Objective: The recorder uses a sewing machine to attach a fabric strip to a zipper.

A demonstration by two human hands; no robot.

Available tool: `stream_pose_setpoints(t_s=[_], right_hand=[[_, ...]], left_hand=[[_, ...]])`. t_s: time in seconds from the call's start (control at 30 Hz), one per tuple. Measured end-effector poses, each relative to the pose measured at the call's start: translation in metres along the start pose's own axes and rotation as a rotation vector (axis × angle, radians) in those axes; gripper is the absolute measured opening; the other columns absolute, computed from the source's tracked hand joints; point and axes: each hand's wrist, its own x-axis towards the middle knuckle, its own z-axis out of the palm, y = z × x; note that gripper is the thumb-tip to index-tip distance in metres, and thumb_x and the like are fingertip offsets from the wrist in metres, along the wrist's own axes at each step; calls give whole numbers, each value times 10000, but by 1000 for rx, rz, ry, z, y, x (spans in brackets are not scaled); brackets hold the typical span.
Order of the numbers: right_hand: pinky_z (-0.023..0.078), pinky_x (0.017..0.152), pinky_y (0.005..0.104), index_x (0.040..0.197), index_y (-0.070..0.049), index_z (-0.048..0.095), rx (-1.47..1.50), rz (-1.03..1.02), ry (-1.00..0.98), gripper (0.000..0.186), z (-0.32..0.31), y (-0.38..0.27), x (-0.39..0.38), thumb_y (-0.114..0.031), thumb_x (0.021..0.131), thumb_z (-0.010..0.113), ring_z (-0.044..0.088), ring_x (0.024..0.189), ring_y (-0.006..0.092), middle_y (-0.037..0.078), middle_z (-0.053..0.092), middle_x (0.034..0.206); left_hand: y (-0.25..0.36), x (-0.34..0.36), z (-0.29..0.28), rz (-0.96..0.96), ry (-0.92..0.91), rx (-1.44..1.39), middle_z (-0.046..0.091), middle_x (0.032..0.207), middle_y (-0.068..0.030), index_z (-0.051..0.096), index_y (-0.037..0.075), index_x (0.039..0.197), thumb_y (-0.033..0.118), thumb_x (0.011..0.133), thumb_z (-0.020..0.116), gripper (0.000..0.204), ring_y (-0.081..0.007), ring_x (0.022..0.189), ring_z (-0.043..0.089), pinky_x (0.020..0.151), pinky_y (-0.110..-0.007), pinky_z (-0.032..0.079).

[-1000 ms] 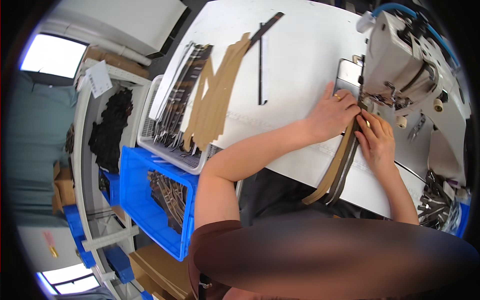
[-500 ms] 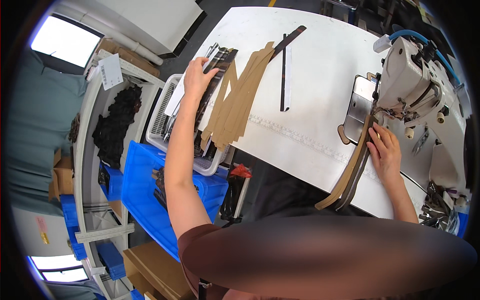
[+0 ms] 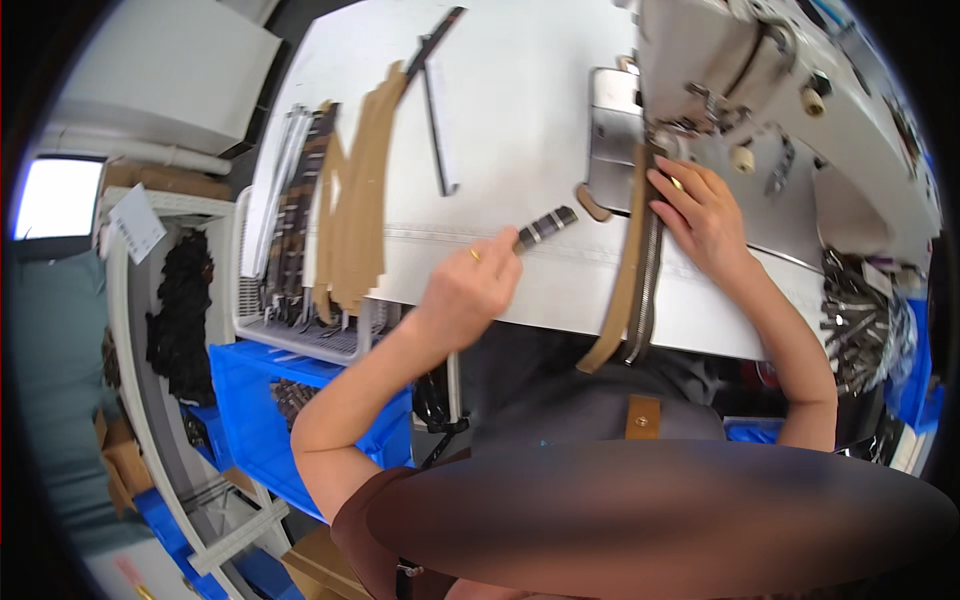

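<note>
My left hand [image 3: 468, 290] is closed on a short dark plaid fabric strip [image 3: 547, 229], held over the table's front part. The end of the strip sticks out past my fingertips. My right hand [image 3: 704, 215] has its fingertips on a zipper [image 3: 645, 285] at the sewing machine [image 3: 730, 70]. A long tan strip [image 3: 622, 280] runs alongside that zipper. Both hang over the table's front edge, and their far ends go under the machine's head, where the needle area is partly hidden.
Several tan strips [image 3: 362, 200] lie at the table's left, beside plaid strips [image 3: 300, 210] over a white basket [image 3: 300, 335]. A thin black-and-white strip [image 3: 436, 130] lies farther back. Below is a blue bin [image 3: 250, 400]. Zippers [image 3: 855, 320] are heaped at the right.
My left hand has left the pile at the left and come right with a plaid strip. My right hand stays by the zipper. The whole view has turned toward the machine.
</note>
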Motion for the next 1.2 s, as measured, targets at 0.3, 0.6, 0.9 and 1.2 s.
stream_pose_setpoints(t_s=[0.3,0.6,0.9,1.2], right_hand=[[484,889,380,1092,-68,685,-27,-20,66,308,2,2,-10,-220,825,704,595,1064,260,71,640,1171],[493,863,363,1062,-59,691,-27,-18,102,311,1,3,-9,-208,791,729,610,1023,252,77,652,1143],[496,779,362,1078,-62,673,3,10,46,316,3,4,-10,-212,805,730,599,1078,263,67,615,1239],[479,846,362,1018,-36,676,12,9,68,340,2,4,-7,-213,739,756,588,953,229,70,640,1078]], left_hand=[[49,9,-30,-89,-381,-288,474,1390,-157,586,13,1210,25,731,640,482,-313,1054,610,861,-426,496],[28,30,22,50,-97,-291,560,1347,-116,565,42,1280,69,795,602,488,-272,1255,529,998,-513,390],[20,127,67,189,116,-137,582,1281,-139,547,-11,1258,78,812,571,455,-266,1171,570,1027,-535,379],[11,146,81,99,63,-434,587,1219,-74,597,20,1163,-4,726,628,439,-251,1086,592,1035,-540,363]])
